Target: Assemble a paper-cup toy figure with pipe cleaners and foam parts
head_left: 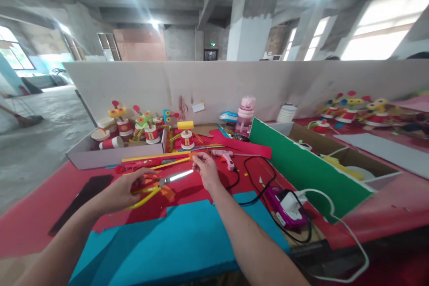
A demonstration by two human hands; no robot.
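Note:
My left hand (125,190) grips a pair of scissors (169,178) with yellow handles, the shiny blades pointing right. My right hand (206,170) pinches a small orange paper piece (192,156) just beyond the blade tips. Both hands hover over red foam sheet (191,187) with a blue foam sheet (174,241) nearer to me. Orange paper scraps (167,193) lie under the scissors.
Yellow and red paper strips (154,158) lie behind the hands. A pink glue gun (226,157) with black cable rests to the right. A box (100,154) of paper-cup figures stands at left, a green-sided cardboard box (301,170) at right, a pink bottle (246,116) behind.

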